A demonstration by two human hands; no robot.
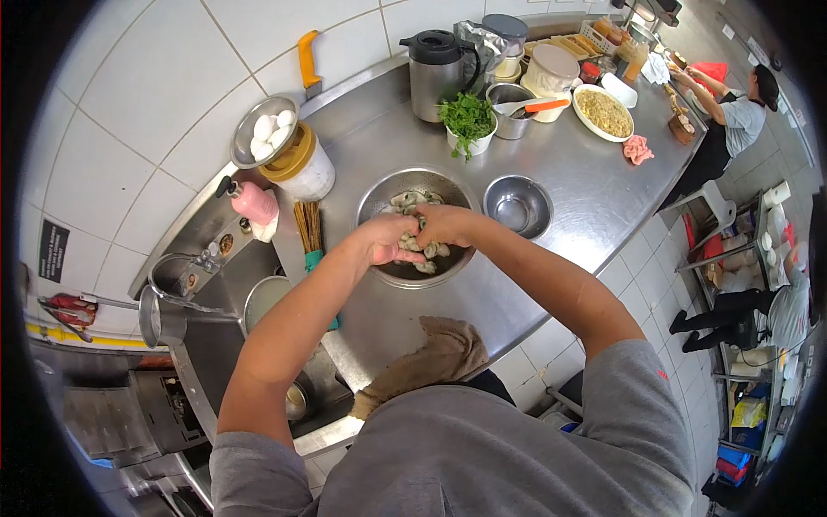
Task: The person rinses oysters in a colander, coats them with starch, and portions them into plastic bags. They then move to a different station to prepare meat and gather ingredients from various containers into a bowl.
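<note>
On the steel counter stands a perforated metal colander [376,191] with pale grey, wet pieces [409,200] in it that look like raw shrimp. My left hand [392,239] is over the colander, palm turned up and fingers curled around some of the pieces. Close against it, my right hand [443,227] closes its fingertips on pieces at the same spot. The exact grip is partly hidden where the hands meet. To the right of the colander sits a small steel bowl [518,208].
Left lies a sink [220,345] with a running tap [207,258]. Behind are a bowl of eggs [244,142], a herb tub [468,127], a steel jug [437,82] and a breadcrumb-like dish [603,112]. A brown cloth [431,358] hangs over the front edge. Two other people stand at right.
</note>
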